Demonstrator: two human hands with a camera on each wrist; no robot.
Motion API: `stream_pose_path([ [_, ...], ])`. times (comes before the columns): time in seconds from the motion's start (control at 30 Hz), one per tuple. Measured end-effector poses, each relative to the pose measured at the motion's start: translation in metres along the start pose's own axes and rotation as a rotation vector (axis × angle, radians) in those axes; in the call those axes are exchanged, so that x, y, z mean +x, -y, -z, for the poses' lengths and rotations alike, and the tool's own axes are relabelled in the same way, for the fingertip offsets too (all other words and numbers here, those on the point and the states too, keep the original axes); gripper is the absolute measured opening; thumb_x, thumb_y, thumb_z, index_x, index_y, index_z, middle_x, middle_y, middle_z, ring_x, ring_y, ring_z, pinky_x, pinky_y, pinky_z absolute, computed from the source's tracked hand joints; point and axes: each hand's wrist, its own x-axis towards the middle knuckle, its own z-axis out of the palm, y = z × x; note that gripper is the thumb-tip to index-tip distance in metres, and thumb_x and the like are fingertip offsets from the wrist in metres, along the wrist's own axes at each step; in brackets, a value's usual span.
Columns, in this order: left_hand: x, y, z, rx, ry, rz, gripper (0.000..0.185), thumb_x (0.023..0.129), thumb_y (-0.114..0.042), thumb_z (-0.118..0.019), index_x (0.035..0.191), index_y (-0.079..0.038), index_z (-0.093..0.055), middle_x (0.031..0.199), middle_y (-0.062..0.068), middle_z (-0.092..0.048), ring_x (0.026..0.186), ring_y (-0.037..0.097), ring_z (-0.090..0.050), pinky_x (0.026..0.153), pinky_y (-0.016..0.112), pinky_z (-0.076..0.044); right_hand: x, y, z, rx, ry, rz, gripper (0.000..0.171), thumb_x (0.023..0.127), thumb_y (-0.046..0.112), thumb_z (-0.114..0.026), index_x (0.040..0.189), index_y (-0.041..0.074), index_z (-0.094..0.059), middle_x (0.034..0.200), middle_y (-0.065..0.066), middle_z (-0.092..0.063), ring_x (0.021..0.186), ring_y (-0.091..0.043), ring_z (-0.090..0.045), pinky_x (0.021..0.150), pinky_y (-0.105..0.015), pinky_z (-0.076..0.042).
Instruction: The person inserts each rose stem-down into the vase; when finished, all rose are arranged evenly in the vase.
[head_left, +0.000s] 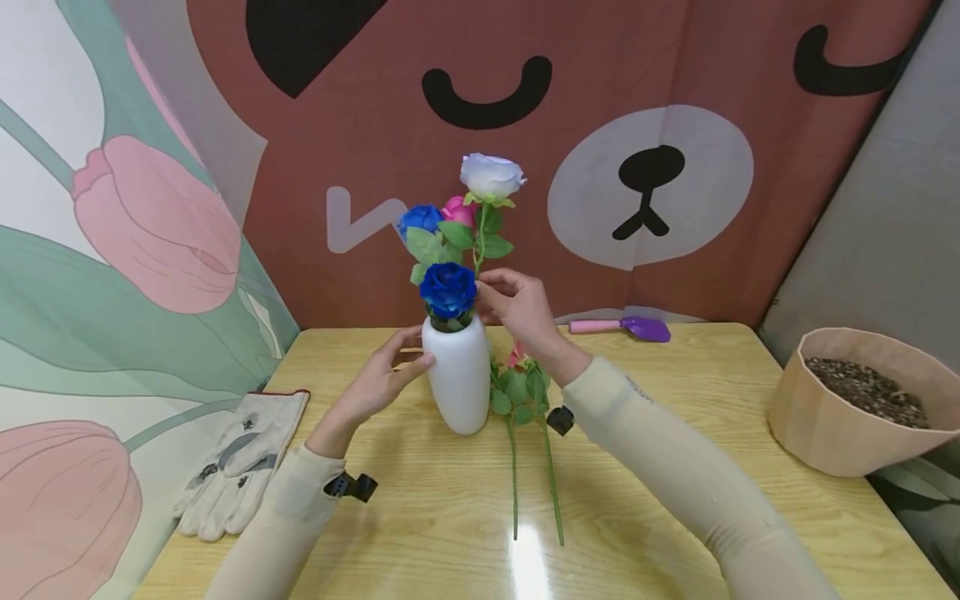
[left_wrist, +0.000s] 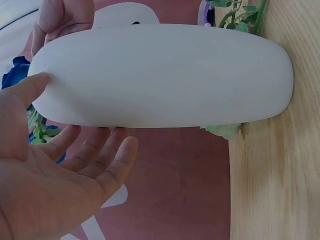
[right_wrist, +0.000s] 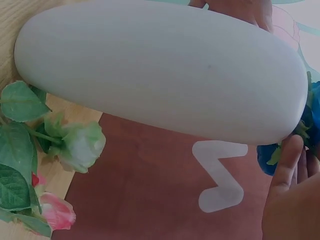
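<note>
Two hands at a white vase (head_left: 455,379) of flowers on the tabletop (head_left: 420,517).

Far left of the vase lie gloves (head_left: 240,458) at the tabletop's edge. The left hand (head_left: 378,379) is spread loosely, thumb touching the vase's left shoulder, other fingers relaxed beside it. The vase stands upright mid-tabletop, holding blue roses (head_left: 447,287), a pink one and a tall white rose (head_left: 491,175). The right hand (head_left: 521,308), just right of the vase's mouth, pinches the white rose's stem. Two loose stems (head_left: 532,467) lie right of the vase; farther right, a purple trowel (head_left: 626,327) and a soil pot (head_left: 862,408).
</note>
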Motion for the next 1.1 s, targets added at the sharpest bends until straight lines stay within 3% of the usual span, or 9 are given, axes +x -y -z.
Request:
stream_pose_path([
  [0.3, 0.000, -0.002, 0.000, 0.004, 0.000, 0.007, 0.061, 0.098, -0.044, -0.061, 0.151, -0.023, -0.039, 0.145, 0.012, -0.049, 0.135, 0.038, -0.050, 0.106, 0.058, -0.047, -0.001, -0.003, 0.006, -0.081, -0.002, 0.062, 0.030, 0.096, 0.032, -0.069, 0.115, 0.010, -0.073, 0.093, 0.001, -0.072, 0.080, -0.009, -0.068, 0.065, -0.024, -0.058],
  [0.53, -0.002, -0.003, -0.001, 0.005, 0.001, 0.007, 0.059, 0.099, -0.041, -0.061, 0.150, -0.022, -0.039, 0.144, 0.012, -0.049, 0.134, 0.038, -0.050, 0.105, 0.057, -0.047, 0.000, -0.001, 0.007, -0.011, -0.073, 0.081, 0.034, 0.094, 0.037, -0.069, 0.117, 0.011, -0.071, 0.098, -0.001, -0.071, 0.077, -0.013, -0.066, 0.060, -0.024, -0.054],
  [0.77, -0.002, -0.002, 0.000, 0.007, 0.005, 0.009, 0.059, 0.099, -0.042, -0.060, 0.151, -0.023, -0.039, 0.145, 0.011, -0.049, 0.134, 0.038, -0.050, 0.105, 0.057, -0.047, 0.005, 0.006, 0.006, 0.061, -0.155, 0.063, 0.040, 0.088, 0.047, -0.073, 0.107, 0.011, -0.073, 0.093, -0.001, -0.074, 0.078, -0.014, -0.067, 0.058, -0.029, -0.053],
  [1.1, -0.002, -0.002, 0.000, 0.004, 0.008, 0.012, 0.059, 0.099, -0.042, -0.060, 0.151, -0.024, -0.038, 0.146, 0.011, -0.048, 0.135, 0.038, -0.049, 0.105, 0.058, -0.047, 0.006, 0.012, 0.003, 0.023, -0.143, 0.054, 0.039, 0.089, 0.045, -0.074, 0.107, 0.011, -0.073, 0.091, 0.000, -0.072, 0.075, -0.014, -0.065, 0.058, -0.026, -0.053],
])
